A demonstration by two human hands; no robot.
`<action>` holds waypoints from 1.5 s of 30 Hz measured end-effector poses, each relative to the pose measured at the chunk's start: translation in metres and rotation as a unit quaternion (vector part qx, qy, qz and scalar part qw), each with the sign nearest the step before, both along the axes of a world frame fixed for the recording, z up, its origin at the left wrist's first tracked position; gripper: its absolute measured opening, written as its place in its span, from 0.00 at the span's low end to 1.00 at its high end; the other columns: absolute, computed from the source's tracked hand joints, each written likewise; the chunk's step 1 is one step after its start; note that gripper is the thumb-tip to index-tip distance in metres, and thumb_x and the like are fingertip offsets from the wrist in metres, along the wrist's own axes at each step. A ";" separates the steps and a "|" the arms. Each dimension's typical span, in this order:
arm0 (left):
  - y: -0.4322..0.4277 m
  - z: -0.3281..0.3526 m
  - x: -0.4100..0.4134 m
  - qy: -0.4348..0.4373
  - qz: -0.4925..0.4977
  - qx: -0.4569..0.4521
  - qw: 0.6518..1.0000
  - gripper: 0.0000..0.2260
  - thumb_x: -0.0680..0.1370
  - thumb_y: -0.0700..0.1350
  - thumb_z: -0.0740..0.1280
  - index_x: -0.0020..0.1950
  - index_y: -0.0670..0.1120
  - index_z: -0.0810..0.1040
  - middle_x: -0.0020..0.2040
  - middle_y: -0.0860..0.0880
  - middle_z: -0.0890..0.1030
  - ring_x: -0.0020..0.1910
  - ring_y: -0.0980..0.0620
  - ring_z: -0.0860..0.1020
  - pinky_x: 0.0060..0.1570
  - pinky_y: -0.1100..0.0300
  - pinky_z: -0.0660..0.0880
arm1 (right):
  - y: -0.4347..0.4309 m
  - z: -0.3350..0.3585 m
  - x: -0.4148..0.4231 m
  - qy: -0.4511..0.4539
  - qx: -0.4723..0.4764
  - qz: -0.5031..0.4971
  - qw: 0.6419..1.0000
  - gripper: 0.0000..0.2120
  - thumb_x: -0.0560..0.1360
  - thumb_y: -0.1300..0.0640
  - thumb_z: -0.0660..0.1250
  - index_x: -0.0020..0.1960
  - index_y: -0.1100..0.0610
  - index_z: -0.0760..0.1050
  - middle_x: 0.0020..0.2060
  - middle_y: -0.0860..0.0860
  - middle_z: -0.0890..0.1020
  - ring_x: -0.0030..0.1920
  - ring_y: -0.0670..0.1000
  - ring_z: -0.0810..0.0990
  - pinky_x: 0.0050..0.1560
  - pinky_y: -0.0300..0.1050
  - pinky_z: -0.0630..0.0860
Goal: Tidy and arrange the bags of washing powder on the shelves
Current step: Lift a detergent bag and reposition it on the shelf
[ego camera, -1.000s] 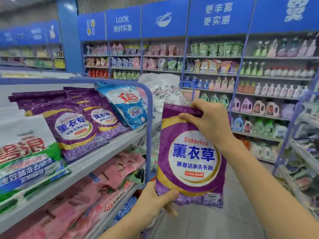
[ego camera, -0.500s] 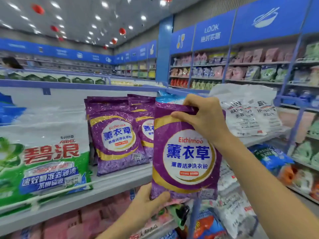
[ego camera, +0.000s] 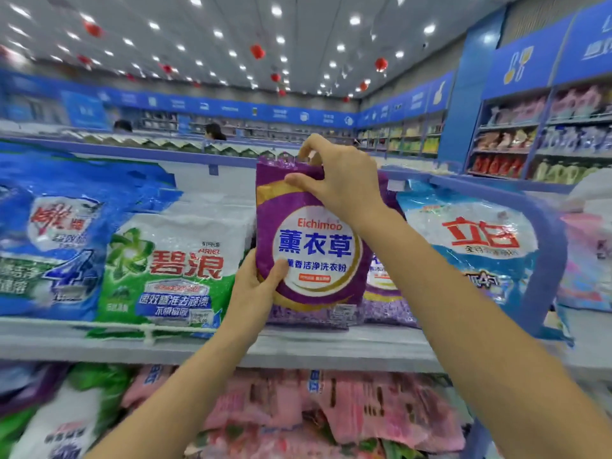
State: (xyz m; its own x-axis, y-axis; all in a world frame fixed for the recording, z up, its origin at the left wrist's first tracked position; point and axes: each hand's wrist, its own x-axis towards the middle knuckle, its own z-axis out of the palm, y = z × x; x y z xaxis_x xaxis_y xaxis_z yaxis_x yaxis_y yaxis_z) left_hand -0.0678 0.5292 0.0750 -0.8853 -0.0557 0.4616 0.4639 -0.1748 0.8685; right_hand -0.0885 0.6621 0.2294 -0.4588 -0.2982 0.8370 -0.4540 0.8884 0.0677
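Observation:
A purple Eichimoo washing powder bag (ego camera: 314,256) stands upright on the top shelf (ego camera: 331,346), in front of other purple bags (ego camera: 384,289). My right hand (ego camera: 334,180) pinches its top edge. My left hand (ego camera: 256,286) grips its lower left side, thumb across the front. To its left stand a green and white Ariel bag (ego camera: 165,270) and a blue bag (ego camera: 49,246). A light blue bag (ego camera: 477,246) stands to the right.
Pink bags (ego camera: 331,415) fill the shelf below, with green and white bags (ego camera: 66,419) at lower left. A blue rail (ego camera: 549,253) curves round the shelf's right end. Wall shelves (ego camera: 543,137) of goods stand far right. Two people's heads show beyond the shelf top.
Both hands carried the purple bag up and onto the top shelf, in front of the other purple bags. My view turned left, now facing the shelf.

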 end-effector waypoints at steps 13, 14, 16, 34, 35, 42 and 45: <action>0.002 -0.032 -0.009 0.022 0.227 -0.187 0.956 0.23 0.80 0.49 0.62 0.72 0.54 0.56 0.64 0.51 0.74 0.61 0.52 0.74 0.58 0.55 0.72 | 0.027 -0.160 0.021 -0.091 -0.087 0.030 0.992 0.29 0.77 0.39 0.53 0.75 0.52 0.59 0.76 0.54 0.56 0.75 0.54 0.53 0.74 0.58 0.50; 0.003 -0.034 -0.006 0.042 0.257 -0.242 0.935 0.27 0.79 0.52 0.61 0.75 0.54 0.54 0.69 0.49 0.69 0.66 0.50 0.70 0.62 0.53 0.68 | 0.027 -0.166 0.023 -0.095 -0.085 0.034 0.991 0.30 0.77 0.39 0.52 0.75 0.50 0.55 0.76 0.54 0.54 0.76 0.53 0.50 0.74 0.58 0.47; 0.005 -0.037 -0.003 0.074 0.315 -0.349 0.880 0.31 0.78 0.60 0.56 0.78 0.52 0.50 0.76 0.45 0.57 0.74 0.48 0.59 0.67 0.53 0.62 | 0.028 -0.175 0.022 -0.111 -0.062 0.028 0.992 0.30 0.77 0.38 0.50 0.75 0.46 0.49 0.76 0.53 0.50 0.76 0.53 0.44 0.74 0.58 0.42; 0.012 -0.033 -0.014 0.002 0.343 -0.542 0.767 0.33 0.76 0.64 0.40 0.78 0.51 0.42 0.79 0.45 0.41 0.77 0.47 0.41 0.73 0.50 0.53 | 0.029 -0.177 0.002 -0.185 0.066 -0.106 0.975 0.31 0.72 0.31 0.30 0.71 0.41 0.30 0.75 0.49 0.36 0.73 0.50 0.30 0.70 0.53 0.28; 0.012 -0.031 -0.009 0.013 0.339 -0.543 0.768 0.33 0.76 0.64 0.40 0.78 0.50 0.44 0.79 0.45 0.42 0.77 0.47 0.43 0.73 0.50 0.53 | 0.029 -0.176 0.005 -0.179 0.067 -0.116 0.975 0.31 0.72 0.32 0.31 0.71 0.42 0.29 0.75 0.50 0.37 0.73 0.50 0.30 0.70 0.53 0.28; -0.052 -0.036 0.051 0.065 0.307 -0.447 0.838 0.28 0.78 0.65 0.47 0.76 0.57 0.48 0.78 0.48 0.52 0.76 0.49 0.52 0.71 0.54 0.50 | -0.024 -0.176 0.065 -0.131 -0.190 0.065 0.971 0.24 0.77 0.53 0.61 0.72 0.55 0.63 0.72 0.54 0.64 0.74 0.55 0.57 0.74 0.56 0.50; -0.121 -0.045 0.090 0.075 0.332 -0.351 0.872 0.28 0.78 0.60 0.54 0.76 0.53 0.54 0.75 0.50 0.62 0.73 0.53 0.59 0.71 0.57 0.56 | -0.064 -0.183 0.102 -0.156 -0.260 0.178 0.936 0.18 0.76 0.54 0.62 0.65 0.49 0.69 0.63 0.46 0.73 0.66 0.48 0.69 0.69 0.50 0.64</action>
State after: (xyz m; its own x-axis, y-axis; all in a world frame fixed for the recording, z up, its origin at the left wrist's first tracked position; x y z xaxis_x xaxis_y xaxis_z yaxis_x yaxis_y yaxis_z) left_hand 0.0218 0.4083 0.0300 -0.6931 -0.1897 0.6954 0.3774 0.7264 0.5743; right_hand 0.0132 0.5982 0.0464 -0.6546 -0.0690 0.7529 -0.6531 0.5532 -0.5172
